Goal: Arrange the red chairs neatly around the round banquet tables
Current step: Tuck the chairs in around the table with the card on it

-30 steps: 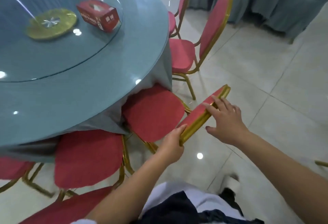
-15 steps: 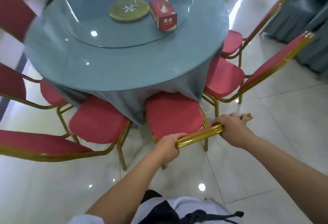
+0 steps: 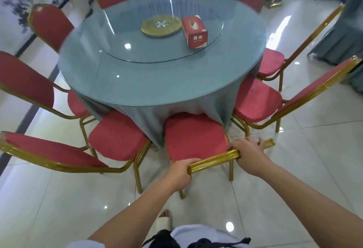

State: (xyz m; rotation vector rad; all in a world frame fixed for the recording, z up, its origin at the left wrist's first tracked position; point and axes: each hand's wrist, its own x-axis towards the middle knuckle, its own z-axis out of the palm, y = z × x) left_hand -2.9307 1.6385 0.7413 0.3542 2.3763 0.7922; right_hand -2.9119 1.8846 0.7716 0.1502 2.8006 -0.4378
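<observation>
A round banquet table (image 3: pixel 176 82) with a teal cloth and glass top fills the middle. Directly in front of me stands a red chair (image 3: pixel 193 135) with a gold frame, its seat partly under the cloth. My left hand (image 3: pixel 181 173) is closed on the left end of its gold back rail. My right hand (image 3: pixel 248 154) grips the rail's right part. More red chairs ring the table: one to the left (image 3: pixel 115 135), one to the right (image 3: pixel 255 100), several farther round.
A glass turntable on the table carries a red tissue box (image 3: pixel 194 32) and a gold disc (image 3: pixel 161 25). Teal-draped tables (image 3: pixel 337 37) stand at the right. A painted wall panel (image 3: pixel 21 0) is at the far left. Glossy white tiled floor (image 3: pixel 294 169) surrounds the chairs.
The view swung so I now face the table squarely from farther back. Both hands stay on the chair's back rail, and the chair now stands straight with its seat at the table.
</observation>
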